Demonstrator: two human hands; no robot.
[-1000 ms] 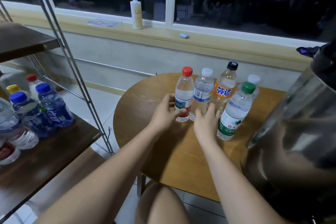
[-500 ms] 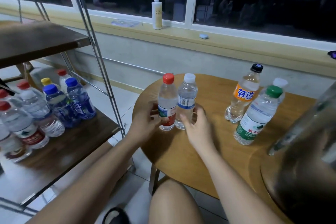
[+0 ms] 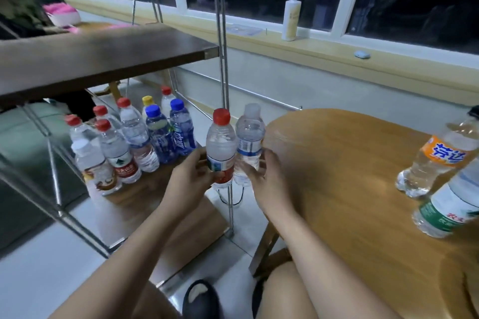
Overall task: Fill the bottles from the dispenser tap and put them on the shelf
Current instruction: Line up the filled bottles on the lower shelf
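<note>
left hand (image 3: 187, 179) gripping red-capped bottle (image 3: 220, 146), right hand (image 3: 269, 179) white-capped bottle (image 3: 250, 138) (touching), beside table edge (image 3: 281, 124)

The green-label bottle (image 3: 452, 211) is cropped by the right edge — only its lower part is shown. The top-left clutter (image 3: 24, 9) is blurred beyond identification.

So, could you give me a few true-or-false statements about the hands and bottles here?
1. Each hand holds one bottle. True: the left hand grips the red-capped bottle, the right hand the white-capped bottle.
2. An orange-labelled bottle stands on the table. True.
3. Both held bottles stand on the table. False: they are in the air, between table and shelf.
4. The pump bottle sits on the shelf. False: it stands on the window sill.
</note>
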